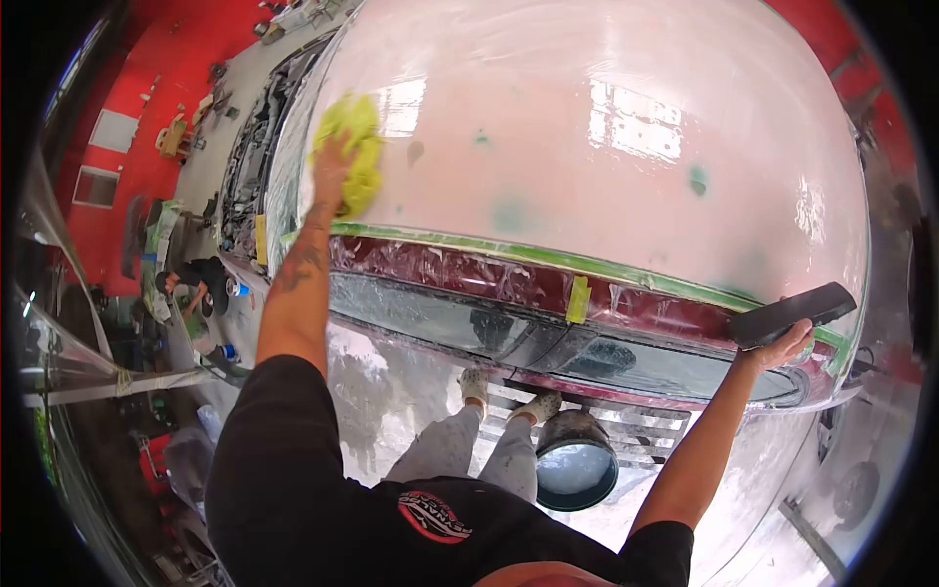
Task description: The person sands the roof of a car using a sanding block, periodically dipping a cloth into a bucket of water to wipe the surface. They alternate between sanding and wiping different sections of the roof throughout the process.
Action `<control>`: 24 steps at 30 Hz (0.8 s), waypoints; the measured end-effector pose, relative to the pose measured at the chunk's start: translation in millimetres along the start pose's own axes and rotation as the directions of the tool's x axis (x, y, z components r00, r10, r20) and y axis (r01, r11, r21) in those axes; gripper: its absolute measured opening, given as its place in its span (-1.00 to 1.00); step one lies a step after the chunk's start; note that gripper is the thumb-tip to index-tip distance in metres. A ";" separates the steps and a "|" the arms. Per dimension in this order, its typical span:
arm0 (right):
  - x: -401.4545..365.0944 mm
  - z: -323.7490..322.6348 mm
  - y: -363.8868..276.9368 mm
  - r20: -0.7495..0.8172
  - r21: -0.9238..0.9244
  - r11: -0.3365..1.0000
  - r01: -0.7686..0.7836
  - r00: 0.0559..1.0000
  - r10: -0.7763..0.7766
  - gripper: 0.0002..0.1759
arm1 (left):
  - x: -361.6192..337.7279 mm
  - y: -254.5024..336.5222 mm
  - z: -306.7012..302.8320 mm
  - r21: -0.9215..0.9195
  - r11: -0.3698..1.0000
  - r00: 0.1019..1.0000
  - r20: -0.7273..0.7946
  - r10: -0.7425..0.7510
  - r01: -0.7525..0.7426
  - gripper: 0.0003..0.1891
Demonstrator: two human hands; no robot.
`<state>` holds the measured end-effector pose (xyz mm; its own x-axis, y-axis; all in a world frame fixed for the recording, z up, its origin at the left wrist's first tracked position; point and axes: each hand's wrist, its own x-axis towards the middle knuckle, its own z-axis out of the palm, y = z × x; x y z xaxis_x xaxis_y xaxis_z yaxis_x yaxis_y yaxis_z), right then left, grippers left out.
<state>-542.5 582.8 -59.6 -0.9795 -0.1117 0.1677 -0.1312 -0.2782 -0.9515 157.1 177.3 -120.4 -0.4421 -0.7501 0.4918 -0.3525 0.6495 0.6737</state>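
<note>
My left hand [331, 178] is on a bright yellow-green cloth [362, 161], pressed against the left part of a wet, pale pink car roof [509, 117]. Hand and cloth are slightly smeared by motion. At the roof's near right corner, my right hand [785, 347] grips a long black sanding block [794, 315] from below. Green masking tape [548, 260] runs along the roof's near edge, above a dark red strip of bodywork [440, 271]. A short yellow tape piece [578, 299] hangs from that edge. Faint green spots show through the pink surface.
Under my feet is a slatted platform [636, 421], with a dark bucket [577, 474] of cloudy liquid beside them. Side windows [421, 303] lie below the roof edge. Another person [196, 281] is at the left, near a post [127, 382]. Clear plastic sheeting hangs further left.
</note>
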 end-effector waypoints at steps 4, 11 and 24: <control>45.2 -66.3 75.7 0.005 -0.339 0.881 0.331 0.937 -0.350 -0.29 | 18.8 -96.3 -55.2 0.743 0.561 0.842 -0.008 -0.539 0.365 -0.29; -7.5 -10.7 16.2 -0.149 -0.402 0.887 0.229 0.939 -0.310 -0.42 | 151.9 116.3 111.6 0.562 0.445 0.651 -0.237 -0.721 0.697 0.16; -38.8 0.6 11.6 -0.056 -0.110 0.991 0.073 0.995 -0.080 -0.13 | 252.9 506.4 620.8 0.194 0.849 0.657 0.723 0.215 -0.492 0.02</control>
<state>-506.0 583.3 -77.0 -0.9729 -0.0356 0.2286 -0.2188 -0.1790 -0.9592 -645.3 393.8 2.8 -0.9623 -0.2630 0.0697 -0.2420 0.9443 0.2229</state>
